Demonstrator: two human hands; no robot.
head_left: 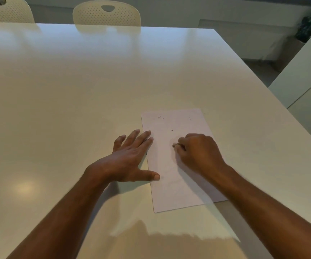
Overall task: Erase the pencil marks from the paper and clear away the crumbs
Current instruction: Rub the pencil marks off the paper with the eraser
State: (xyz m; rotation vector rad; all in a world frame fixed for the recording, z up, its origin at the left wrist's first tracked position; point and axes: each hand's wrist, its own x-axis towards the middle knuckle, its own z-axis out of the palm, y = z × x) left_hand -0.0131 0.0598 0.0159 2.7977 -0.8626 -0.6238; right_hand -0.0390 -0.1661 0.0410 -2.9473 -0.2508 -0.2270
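A: Where's the paper point(177, 176) sit, w/ respect to the table point(76, 90) edges?

B: Near-right part of the white table. Its right long edge runs close to the table's right edge; its near short edge is set back from the near side. Sheet's turned a bit, far end leaning left.

A: Open room around it?

B: Lots. Everything left of the sheet and beyond its far edge is bare tabletop. Only the right side is tight, then the drop-off to the floor. Two perforated cream chairs point(107, 14) at the far side, well apart from the hands. Another white surface point(304, 71) off to the right, across a gap.

A: Hands?

B: Left hand point(130, 157) flat, palm down, fingers spread; index/middle tips and thumb overlap the sheet's left edge, rest of the hand on the table. Right hand point(199, 152) curled tight on the sheet's middle, fingertips pinching smth small against the paper. Only a blurred dark bit shows at the tips, can't tell what it is.

A: How's the sheet look?

B: Pale, flat, no curl. A few short dark specks point(159, 117) near the far end, one more point(172, 130) just beyond the right hand. Faint grey traces lower down, too weak to read.
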